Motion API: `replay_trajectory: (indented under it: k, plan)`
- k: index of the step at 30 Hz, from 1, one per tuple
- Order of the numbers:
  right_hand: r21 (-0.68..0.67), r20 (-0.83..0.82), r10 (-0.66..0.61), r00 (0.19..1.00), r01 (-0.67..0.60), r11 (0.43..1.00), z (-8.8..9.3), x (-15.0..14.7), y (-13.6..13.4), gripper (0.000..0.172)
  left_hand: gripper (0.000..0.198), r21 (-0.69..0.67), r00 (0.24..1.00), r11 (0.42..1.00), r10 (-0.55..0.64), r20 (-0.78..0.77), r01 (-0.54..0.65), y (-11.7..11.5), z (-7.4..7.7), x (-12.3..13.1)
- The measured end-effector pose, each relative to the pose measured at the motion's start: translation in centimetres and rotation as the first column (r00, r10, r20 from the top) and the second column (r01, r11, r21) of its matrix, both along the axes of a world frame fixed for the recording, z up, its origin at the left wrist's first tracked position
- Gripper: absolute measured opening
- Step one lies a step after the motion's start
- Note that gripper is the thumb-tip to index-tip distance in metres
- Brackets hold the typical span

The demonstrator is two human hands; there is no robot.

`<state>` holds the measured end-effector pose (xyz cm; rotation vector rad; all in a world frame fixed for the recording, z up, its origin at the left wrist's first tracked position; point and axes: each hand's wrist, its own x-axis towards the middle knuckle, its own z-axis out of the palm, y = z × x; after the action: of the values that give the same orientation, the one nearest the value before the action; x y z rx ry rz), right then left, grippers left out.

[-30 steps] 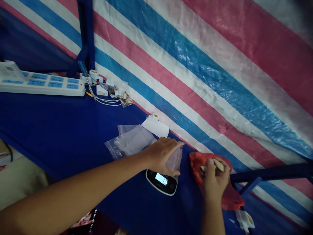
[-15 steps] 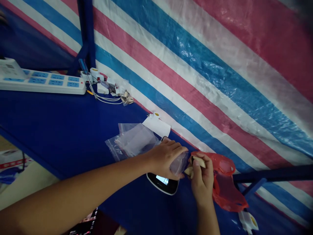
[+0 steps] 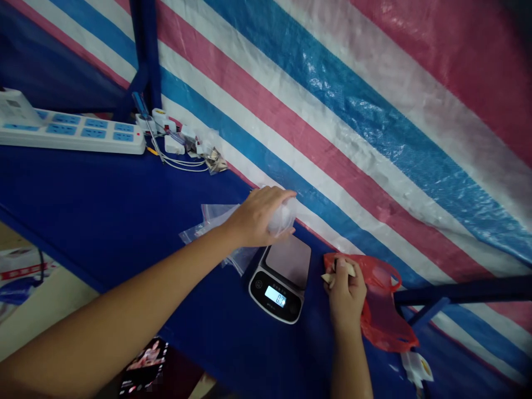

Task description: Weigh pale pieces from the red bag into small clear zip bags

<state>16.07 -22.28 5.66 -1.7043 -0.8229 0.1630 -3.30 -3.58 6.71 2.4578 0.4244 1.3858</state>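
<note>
My left hand is raised above the far edge of a small kitchen scale and grips a clear plastic bag. The scale's platform is bare and its display is lit. My right hand rests just right of the scale, closed on pale tan pieces at the mouth of a red plastic bag. More clear zip bags lie on the blue table under my left wrist.
A white power strip lies at the far left. Beside it are a screwdriver, small white parts and wires. A striped tarp forms the back wall. A blue frame bar crosses at right. A small white packet lies near the front right.
My left hand lifted the clear bag off the scale and moved it back and left, baring the platform. My right hand drew back from the bag toward the red bag, still holding the tan pieces.
</note>
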Motion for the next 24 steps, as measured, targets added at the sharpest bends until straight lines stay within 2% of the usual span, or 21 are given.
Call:
replay_trajectory:
  k: [2,5,14,17,20,24]
  plan:
    - [-0.006,0.041,0.004,0.999,-0.003,1.000,-0.2,0.3,0.1,0.046,0.056,0.079,0.996,0.995,0.070,-0.051,-0.066,0.6,0.2,-0.5]
    - [-0.023,0.053,0.023,0.998,-0.022,0.999,-0.4,0.4,0.2,0.046,0.053,0.146,0.987,0.986,0.101,-0.125,-0.082,0.4,0.0,-0.5]
    - [-0.063,-0.172,0.087,0.981,-0.099,0.993,-0.4,0.8,0.4,0.049,0.052,0.092,0.953,0.996,0.029,-0.302,-0.001,-0.4,-1.1,0.4]
    - [-0.060,-0.161,0.105,0.981,-0.116,0.991,-0.7,1.1,0.6,0.048,0.053,0.075,0.917,0.994,0.105,-0.385,-0.082,0.2,-1.6,0.5]
    - [-0.066,-0.147,0.126,0.981,-0.137,0.988,-1.0,1.2,0.6,0.046,0.059,0.058,0.849,0.979,0.199,-0.490,-0.196,1.0,-2.2,0.4]
    - [-0.080,-0.146,0.139,0.979,-0.152,0.985,-1.0,1.0,0.4,0.041,0.067,0.026,0.769,0.965,0.223,-0.600,-0.260,2.2,-3.1,0.1]
